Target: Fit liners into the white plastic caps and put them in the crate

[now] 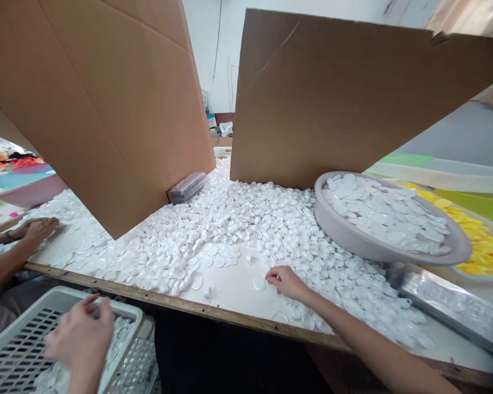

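Observation:
My left hand [80, 339], smeared by motion, hangs over a pale plastic basket [133, 317] at the lower left. Its thumb and forefinger are apart, and no item shows between them. Small white plastic pieces [121, 334] lie inside the basket. On the tabletop, my right hand [287, 282] has its fingertips drawn together right beside a flat white disc [259, 283]; whether they grip its edge or anything else is hidden. Left of that disc stand two small white cap-like pieces, one farther back [248, 259] and one near the edge [207, 294]. A cluster of flat discs [219, 254] lies behind.
White plastic pieces [287, 219] heap across the table, whose wooden edge [230, 316] runs in front of me. Cardboard sheets [324, 104] rise behind. A grey basin [345, 235] of white discs stands right, near yellow pieces [485, 241]. Another person's hands [36, 230] rest at left.

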A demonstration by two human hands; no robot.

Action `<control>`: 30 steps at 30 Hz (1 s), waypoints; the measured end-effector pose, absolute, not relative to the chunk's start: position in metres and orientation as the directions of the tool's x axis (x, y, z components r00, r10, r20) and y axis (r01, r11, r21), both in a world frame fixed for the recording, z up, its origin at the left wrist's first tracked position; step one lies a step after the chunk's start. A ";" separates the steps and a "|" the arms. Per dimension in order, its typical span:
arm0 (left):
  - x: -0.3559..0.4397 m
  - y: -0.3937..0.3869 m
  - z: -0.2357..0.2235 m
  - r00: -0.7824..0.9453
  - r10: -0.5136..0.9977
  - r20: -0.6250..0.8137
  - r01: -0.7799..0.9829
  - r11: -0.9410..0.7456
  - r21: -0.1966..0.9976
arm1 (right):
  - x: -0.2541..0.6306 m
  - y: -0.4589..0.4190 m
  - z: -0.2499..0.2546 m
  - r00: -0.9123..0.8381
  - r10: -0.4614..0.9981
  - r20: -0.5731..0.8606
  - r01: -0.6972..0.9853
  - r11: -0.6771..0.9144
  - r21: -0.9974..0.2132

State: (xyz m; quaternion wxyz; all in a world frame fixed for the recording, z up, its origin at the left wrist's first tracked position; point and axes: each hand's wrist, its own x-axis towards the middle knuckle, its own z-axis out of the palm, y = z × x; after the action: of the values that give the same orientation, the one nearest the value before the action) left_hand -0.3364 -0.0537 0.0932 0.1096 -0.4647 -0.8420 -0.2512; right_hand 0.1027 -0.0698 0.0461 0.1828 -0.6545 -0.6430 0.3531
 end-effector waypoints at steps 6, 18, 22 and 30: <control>-0.147 -0.014 0.040 0.167 0.952 0.256 0.699 -0.298 0.651 | 0.057 -0.083 0.007 0.084 0.991 -0.108 0.906 -0.121 -0.406; -0.066 -0.010 0.006 0.532 0.838 0.119 0.673 -0.504 0.541 | 0.079 -0.088 0.008 0.139 0.988 -0.063 0.669 -0.140 -0.730; -0.087 -0.021 -0.001 0.529 0.839 0.130 0.609 -0.482 0.631 | 0.075 -0.066 0.015 0.181 0.936 -0.303 0.315 -0.347 -0.883; -0.088 -0.027 -0.007 0.380 0.925 0.023 0.567 -0.252 0.784 | 0.041 -0.027 0.013 0.134 0.866 -0.482 0.315 -0.498 -0.808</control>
State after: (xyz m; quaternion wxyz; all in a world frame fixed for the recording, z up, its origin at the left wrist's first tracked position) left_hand -0.0883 -0.0267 -0.0072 -0.3560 -0.7504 -0.4972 -0.2511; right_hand 0.0412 -0.0265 0.0126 0.2723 -0.7021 -0.4205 0.5060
